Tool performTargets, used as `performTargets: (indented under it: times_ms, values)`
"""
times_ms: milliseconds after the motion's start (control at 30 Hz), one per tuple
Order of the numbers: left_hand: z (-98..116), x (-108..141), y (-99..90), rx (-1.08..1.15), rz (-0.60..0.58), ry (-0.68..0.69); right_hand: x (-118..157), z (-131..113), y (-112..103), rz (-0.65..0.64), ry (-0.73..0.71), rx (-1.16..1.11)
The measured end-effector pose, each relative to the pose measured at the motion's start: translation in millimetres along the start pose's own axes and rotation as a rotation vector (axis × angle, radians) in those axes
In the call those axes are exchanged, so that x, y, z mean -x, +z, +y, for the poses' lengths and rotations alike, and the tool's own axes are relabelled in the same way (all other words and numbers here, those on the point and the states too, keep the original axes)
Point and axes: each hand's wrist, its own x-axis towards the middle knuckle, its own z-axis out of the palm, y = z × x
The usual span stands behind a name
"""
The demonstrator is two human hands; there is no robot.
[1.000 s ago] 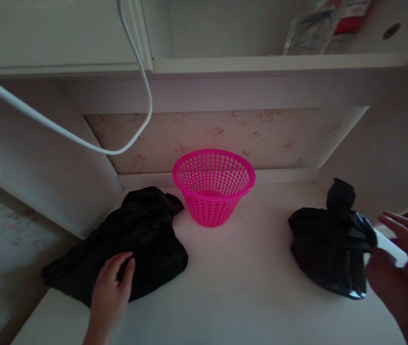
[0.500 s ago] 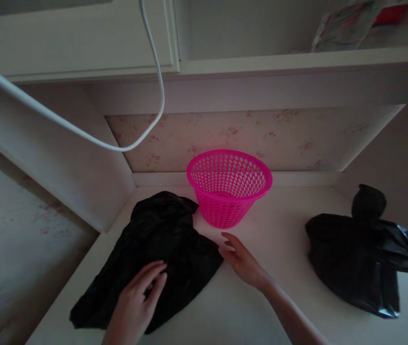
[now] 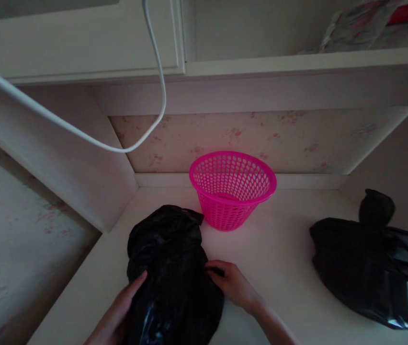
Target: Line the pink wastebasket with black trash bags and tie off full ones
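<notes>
A crumpled black plastic bag [image 3: 170,282] lies on the white surface, in front of a pink basket. Along its left side is my left hand [image 3: 121,309], thumb stretched over the bag and the other fingers hidden behind it. My right hand [image 3: 231,282] pinches the bag's right edge between thumb and fingers. The pink mesh basket [image 3: 225,211] stands upright near the back wall, with nothing seen inside it.
A second black bag [image 3: 365,263], knotted at the top, sits at the right. A white cable [image 3: 118,149] hangs in a loop at the upper left. Overhead is a shelf [image 3: 279,64] holding a clear plastic package [image 3: 358,28].
My right hand has come down and left onto the bag's edge and closed. My left hand has moved to the bag's left side. The bag is narrower and bunched up.
</notes>
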Motion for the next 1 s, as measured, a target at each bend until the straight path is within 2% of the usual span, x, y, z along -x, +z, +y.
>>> performTargets:
  times_ms: [100, 200, 267, 300, 367, 467, 533, 633, 733, 833, 1000]
  values:
    - [-24, 16, 31.1, 0.093, -0.141, -0.141, 6, -18, 20, -0.115, -0.044, 0.001]
    - [-40, 11, 54.4, 0.078, -0.198, -0.144, 10, -39, 29, -0.238, -0.121, 0.02]
    - [-43, 4, 63.2, 0.1, -0.184, -0.118, 13, -52, 21, -0.212, -0.169, 0.036]
    - [-41, 1, 65.3, 0.13, -0.161, -0.102, 14, -58, 11, -0.144, -0.196, 0.057]
    - [-31, 4, 65.1, 0.198, -0.083, -0.069, 15, -70, -16, 0.088, -0.26, 0.141]
    - [-5, 24, 59.8, 0.268, 0.022, -0.006, 13, -89, -68, 0.487, -0.331, 0.404]
    - [14, 43, 58.2, 0.306, 0.033, 0.087, 8, -100, -97, 0.596, -0.317, 0.671]
    - [36, 64, 63.5, 0.335, 0.003, 0.218, -1, -112, -125, 0.626, -0.246, 1.062]
    - [52, 75, 74.8, 0.348, -0.013, 0.262, -5, -121, -134, 0.602, -0.249, 1.265]
    - [69, 83, 84.5, 0.323, -0.006, 0.354, 3, -128, -136, 0.532, -0.29, 1.3]
    - [110, 99, 95.4, 0.356, 0.001, 0.628, 35, -139, -128, 0.406, -0.343, 1.229]
